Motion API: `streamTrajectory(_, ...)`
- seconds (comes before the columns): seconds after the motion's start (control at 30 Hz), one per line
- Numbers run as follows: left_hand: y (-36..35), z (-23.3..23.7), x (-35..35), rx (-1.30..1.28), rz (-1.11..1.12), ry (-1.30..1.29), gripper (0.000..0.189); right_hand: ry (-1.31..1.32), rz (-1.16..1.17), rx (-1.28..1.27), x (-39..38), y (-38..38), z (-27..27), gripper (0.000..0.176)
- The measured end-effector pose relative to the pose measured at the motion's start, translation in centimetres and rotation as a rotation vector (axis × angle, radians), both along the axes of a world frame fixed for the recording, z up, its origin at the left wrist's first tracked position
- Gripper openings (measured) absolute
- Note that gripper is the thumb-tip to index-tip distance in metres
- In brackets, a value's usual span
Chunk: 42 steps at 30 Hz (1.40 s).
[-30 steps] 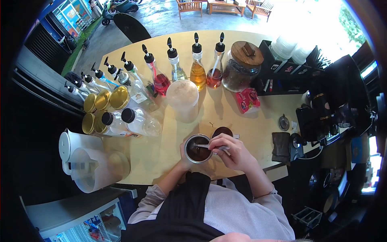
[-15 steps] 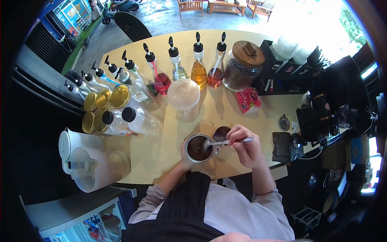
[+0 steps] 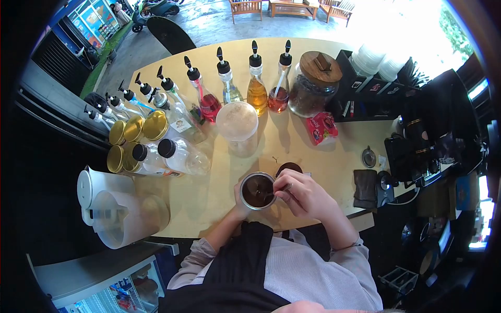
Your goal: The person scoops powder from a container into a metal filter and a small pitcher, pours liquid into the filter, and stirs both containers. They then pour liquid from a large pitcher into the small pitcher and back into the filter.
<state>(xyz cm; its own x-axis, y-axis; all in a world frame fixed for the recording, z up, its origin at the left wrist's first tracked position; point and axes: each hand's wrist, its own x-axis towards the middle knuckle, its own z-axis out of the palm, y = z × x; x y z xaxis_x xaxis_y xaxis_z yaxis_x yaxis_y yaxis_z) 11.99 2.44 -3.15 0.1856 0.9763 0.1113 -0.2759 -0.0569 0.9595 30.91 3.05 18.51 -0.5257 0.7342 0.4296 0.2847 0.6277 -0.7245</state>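
A round canister [image 3: 258, 175] with a pale metal rim and dark brown contents stands on the counter in front of me. My left hand [image 3: 239, 202] is wrapped around its left side, with most of the fingers hidden beneath it. Over the right rim, my right hand [image 3: 302, 195] pinches a spoon [image 3: 270, 194], its lower end down in the canister. The fingers cover most of the handle. Just behind my right hand lies a dark round lid [image 3: 288, 167], partly hidden by it.
A tall tub with a whitish lid [image 3: 237, 121] stands beyond the canister. Pump bottles [image 3: 257, 94] of coloured syrup line the back, beside a wooden-lidded jar [image 3: 313, 86] and a red packet [image 3: 322, 128]. Clear bottles [image 3: 188, 159] and pitchers [image 3: 122, 219] are at left.
My right hand has moved left and closer to the canister, lowering the spoon deeper and steeper into it. My left hand stays in place on the canister.
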Motion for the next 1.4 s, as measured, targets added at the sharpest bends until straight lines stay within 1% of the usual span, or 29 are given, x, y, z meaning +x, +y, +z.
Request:
streamTrajectory(0.07, 0.0, -0.4, -0.1, -0.027, -0.015, -0.023, 0.033, -0.017, 0.016, -0.025, 0.0, 0.0, -0.1, 0.014)
streamTrajectory(0.13, 0.2, -0.9, -0.2, 0.049, -0.02, 0.069, 0.033, 0.015, -0.044, 0.079, -0.2, 0.2, -0.5, 0.014)
streamTrajectory(0.17, 0.1, -0.9, -0.2, 0.049, -0.021, 0.069, 0.033, 0.015, -0.045, 0.079, -0.2, 0.1, -0.5, 0.014)
streamTrajectory(0.23, -0.1, -0.7, -0.3, -0.051, -0.022, -0.033, 0.033, -0.004, -0.022, 0.076, -0.3, 0.0, -0.2, 0.015)
streamTrajectory(0.27, -0.1, -0.7, -0.3, -0.051, -0.022, -0.032, 0.033, -0.003, -0.021, 0.076, -0.3, 0.0, -0.1, 0.015)
streamTrajectory(0.33, 0.0, -0.5, -0.2, 0.028, -0.026, 0.036, 0.032, -0.015, -0.003, 0.067, -0.3, -0.1, 0.0, 0.017)
streamTrajectory(0.37, 0.0, -0.4, -0.2, 0.028, -0.027, 0.036, 0.032, -0.015, -0.003, 0.066, -0.3, 0.0, -0.2, 0.017)
streamTrajectory(0.43, 0.0, 0.0, -0.2, -0.013, -0.019, 0.015, 0.032, -0.01, -0.052, 0.145, -0.5, 0.2, -0.7, 0.019)
streamTrajectory(0.6, 0.0, -0.9, -0.1, 0.01, -0.023, -0.007, 0.032, -0.022, 0.017, 0.067, -0.2, 0.0, -0.5, 0.02)
streamTrajectory(0.67, 0.0, -0.2, -0.1, 0.04, -0.02, 0.009, 0.032, -0.029, 0.053, 0.033, 0.0, 0.0, -0.6, 0.02)
streamTrajectory(0.73, -0.2, 0.6, 0.0, -0.066, -0.014, -0.028, 0.033, -0.07, 0.002, 0.071, 0.3, -0.1, -0.6, 0.02)
streamTrajectory(0.77, -0.1, -0.3, -0.2, -0.065, -0.013, -0.029, 0.033, -0.07, 0.002, 0.072, 0.3, -0.1, -0.6, 0.02)
streamTrajectory(0.8, 0.1, -1.8, -0.3, 0.003, -0.026, 0.031, 0.034, -0.043, 0.049, 0.073, 0.4, -0.1, -0.5, 0.02)
streamTrajectory(0.83, 0.2, -1.7, -0.3, 0.072, -0.04, 0.091, 0.035, -0.015, 0.095, 0.074, 0.4, -0.2, -0.5, 0.021)
streamTrajectory(0.87, 0.2, -1.5, -0.3, 0.073, -0.041, 0.09, 0.035, -0.015, 0.094, 0.075, 0.7, -0.4, -0.6, 0.021)
streamTrajectory(0.93, 0.1, -0.7, -0.3, 0.112, -0.007, 0.117, 0.035, 0.118, 0.002, 0.107, 1.5, -0.7, -0.9, 0.015)
streamTrajectory(0.97, 0.1, -0.3, -0.2, 0.113, -0.007, 0.116, 0.035, 0.117, 0.003, 0.109, 1.8, -0.9, -1.5, 0.015)
streamTrajectory(1.03, 0.0, 0.1, 0.1, 0.047, 0.023, 0.01, 0.034, 0.651, -0.269, -0.142, 2.3, -1.4, -3.1, 0.007)
streamTrajectory(1.07, 0.0, 0.2, 0.2, 0.051, 0.022, 0.009, 0.034, 0.65, -0.27, -0.137, 2.7, -1.3, -3.5, 0.007)
streamTrajectory(1.13, -0.1, 0.2, 0.2, -0.026, 0.006, -0.118, 0.033, 0.953, -0.449, -0.339, 3.8, -0.9, -4.2, 0.013)
streamTrajectory(1.17, 0.0, -0.9, -0.2, -0.021, 0.006, -0.119, 0.033, 0.953, -0.447, -0.335, 4.5, -0.8, -4.8, 0.013)
streamTrajectory(1.2, 0.4, -2.5, -1.0, -0.021, -0.095, -0.124, 0.038, 1.016, -0.478, -0.393, 5.3, -0.6, -5.6, 0.013)
streamTrajectory(1.23, 0.5, -3.5, -1.5, -0.022, -0.194, -0.127, 0.052, 1.079, -0.508, -0.453, 6.3, -0.4, -6.6, 0.014)
streamTrajectory(1.3, 0.3, -3.0, -1.3, -0.01, -0.172, -0.114, 0.051, 1.099, -0.458, -0.481, 8.4, 0.0, -9.7, 0.014)
streamTrajectory(1.37, 0.1, -2.4, -1.1, 0.001, -0.149, -0.099, 0.049, 0.837, -0.571, -0.471, 9.5, 0.2, -12.4, 0.015)
streamTrajectory(1.4, 0.0, -2.2, -1.0, 0.022, -0.138, -0.067, 0.049, 0.837, -0.564, -0.469, 9.9, 0.1, -13.6, 0.015)
